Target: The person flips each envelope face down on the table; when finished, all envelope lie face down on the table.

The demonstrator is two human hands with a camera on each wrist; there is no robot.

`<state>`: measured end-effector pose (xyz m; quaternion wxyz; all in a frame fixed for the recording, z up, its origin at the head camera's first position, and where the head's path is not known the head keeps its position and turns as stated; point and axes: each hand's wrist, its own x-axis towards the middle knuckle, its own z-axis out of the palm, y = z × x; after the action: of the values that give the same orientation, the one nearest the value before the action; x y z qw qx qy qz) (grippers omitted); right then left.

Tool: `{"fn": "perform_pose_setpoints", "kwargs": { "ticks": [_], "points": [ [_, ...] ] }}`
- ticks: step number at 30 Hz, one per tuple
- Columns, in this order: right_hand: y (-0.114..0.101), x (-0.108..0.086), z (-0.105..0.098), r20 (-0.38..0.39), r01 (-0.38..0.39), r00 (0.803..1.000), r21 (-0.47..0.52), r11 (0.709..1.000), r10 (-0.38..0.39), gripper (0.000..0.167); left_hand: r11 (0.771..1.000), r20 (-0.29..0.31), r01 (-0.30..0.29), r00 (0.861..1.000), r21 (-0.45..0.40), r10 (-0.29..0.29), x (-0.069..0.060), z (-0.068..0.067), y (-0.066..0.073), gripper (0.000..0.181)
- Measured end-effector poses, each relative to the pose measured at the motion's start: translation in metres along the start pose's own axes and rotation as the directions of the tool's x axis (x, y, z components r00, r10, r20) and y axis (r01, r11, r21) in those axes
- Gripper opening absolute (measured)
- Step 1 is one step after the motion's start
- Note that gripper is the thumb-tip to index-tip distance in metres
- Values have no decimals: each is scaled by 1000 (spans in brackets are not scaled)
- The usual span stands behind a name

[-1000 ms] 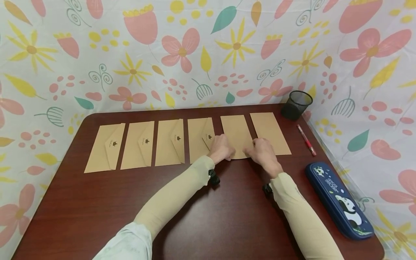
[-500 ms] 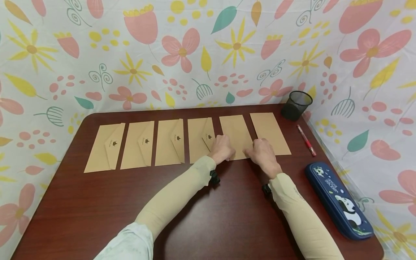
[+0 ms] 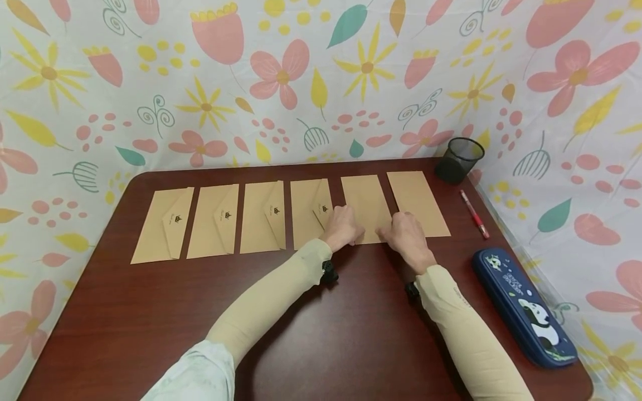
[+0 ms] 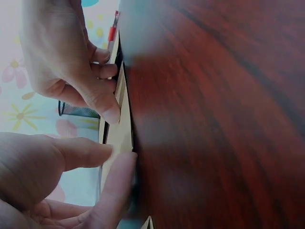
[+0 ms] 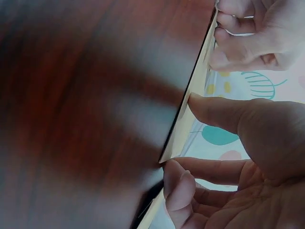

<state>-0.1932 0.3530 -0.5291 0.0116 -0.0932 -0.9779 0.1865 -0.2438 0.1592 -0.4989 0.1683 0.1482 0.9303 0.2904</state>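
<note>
While your two hands bracket its near corners, the fifth envelope (image 3: 368, 200) from the left lies on the table (image 3: 321, 334), plain face up.

Your left hand (image 3: 343, 227) has hold of the near left corner, thumb (image 4: 86, 153) and forefinger (image 4: 112, 191) bent about it with only a narrow gap between their tips. Your right hand (image 3: 407, 233) holds the near right corner more widely, its thumb (image 5: 214, 112) on the near edge and its bent fingers (image 5: 180, 191) at the corner. How hard either hand grips, you cannot tell from these views.

Just right of it you have the sixth envelope (image 3: 418, 200), also plain side up, its near left part behind your right hand. To its left, the fourth (image 3: 303, 217) is partly covered by your left hand; beyond stand the third (image 3: 253, 220), second (image 3: 204, 223) and first (image 3: 154, 225) in a row. Those four show flaps (image 3: 173, 238) on their right sides, printed with dark crowns (image 3: 178, 219).

At the far right corner you have a black mesh cup (image 3: 458, 161), with a red pen (image 3: 473, 214) near it and a blue panda case (image 3: 524, 306) nearer you. Tan sleeves (image 3: 273, 295) cover your forearms, and a floral cloth (image 3: 281, 33) hangs behind the table.
</note>
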Motion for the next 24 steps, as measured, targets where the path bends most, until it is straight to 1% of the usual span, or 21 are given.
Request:
{"fn": "perform_pose_setpoints", "kwargs": {
  "ticks": [1,2,3,5,6,7,9,10,12,14,16,18,23,24],
  "points": [
    [-7,-5,-7,5,-1,1000,8,1000,1,39,1000,-9,-5,1000,-4,5,-1,0,0,12],
    [-14,-10,-14,8,-3,1000,15,1000,2,39,1000,-23,-10,1000,-9,10,-3,0,0,17],
    [-21,-15,-19,-4,-3,1000,13,1000,3,38,1000,-41,-16,999,-15,15,-5,-1,1,28],
    [-39,-29,-35,-5,-9,1000,43,999,9,39,998,-84,-54,995,-30,51,-10,-2,0,50],
    [-47,-36,-42,-5,-10,1000,62,998,11,41,995,-76,-78,994,-65,73,-13,-7,-1,60],
    [-58,-44,-51,-8,-14,1000,80,997,15,45,991,-89,-104,991,-81,96,-21,-12,0,60],
    [-70,-53,-56,-24,0,1000,120,993,3,53,982,-99,-142,987,-122,130,-40,-27,6,57],
    [-77,-59,-60,-15,8,1000,150,989,-6,58,978,-99,-157,985,-137,144,-51,-35,8,56],
    [-84,-64,-61,-24,32,999,175,984,-28,61,972,-99,-173,982,-159,159,-72,-51,14,52],
    [-92,-67,-61,-30,55,998,188,981,-51,60,972,-130,-189,977,-138,172,-81,-56,11,50],
    [-99,-69,-60,-36,76,997,196,978,-70,58,975,-154,-189,973,-118,170,-87,-60,7,49],
    [-107,-72,-58,-26,79,997,205,976,-75,56,973,-167,-192,971,-126,170,-91,-62,0,48],
    [-123,-75,-49,7,87,996,214,973,-91,55,973,-169,-167,976,-160,139,-102,-68,-20,47],
    [-125,-75,-47,9,98,995,208,973,-101,53,974,-174,-159,976,-160,130,-104,-69,-24,46]
  ]
}}
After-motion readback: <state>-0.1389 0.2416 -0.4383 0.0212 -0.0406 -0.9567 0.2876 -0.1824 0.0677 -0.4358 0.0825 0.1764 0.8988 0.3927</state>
